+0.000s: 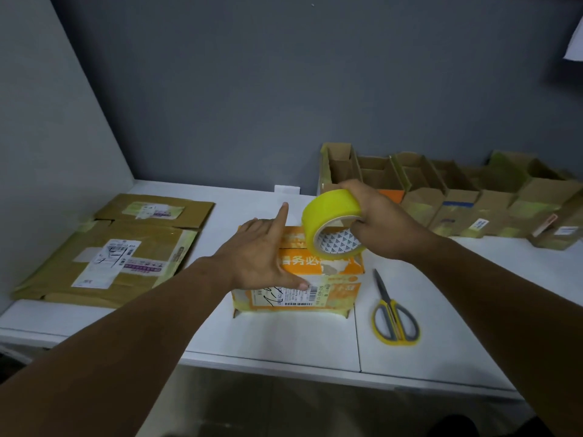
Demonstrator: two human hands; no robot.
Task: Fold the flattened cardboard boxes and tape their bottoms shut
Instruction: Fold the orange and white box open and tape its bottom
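Pressing on the box (318, 280) with the left hand (259, 247), laid open and flat on the top, fingers straight and spread, forefinger reaching out past the far edge, thumb stretched along the near edge onto a white label (296, 293). Gripping the tape (328, 216) in the right hand (383, 220), curled round the roll's rim from the right, fingertips hooked at the core. Holding that yellow roll on edge and tilted, open face toward the camera, low over the right half of the top; cannot tell whether touching the cardboard or hovering just clear. Reaching in with both forearms bare, the left from the lower left corner, the right from the lower right, converging over the middle, right wrist raised higher than the left. Working on an orange-and-white printed box, standing mid-table (284, 339) with the upper flaps folded shut and a seam running across between the hands. Sharing the white top with closed scissors (394, 313) just to the right, apart from the box, blades pointing away, yellow handles nearest. Keeping company, too, with flats (110, 257) stacked well off to the left, and with a row of folded boxes (473, 200) standing open-topped along the grey wall (284, 89) at the back right.
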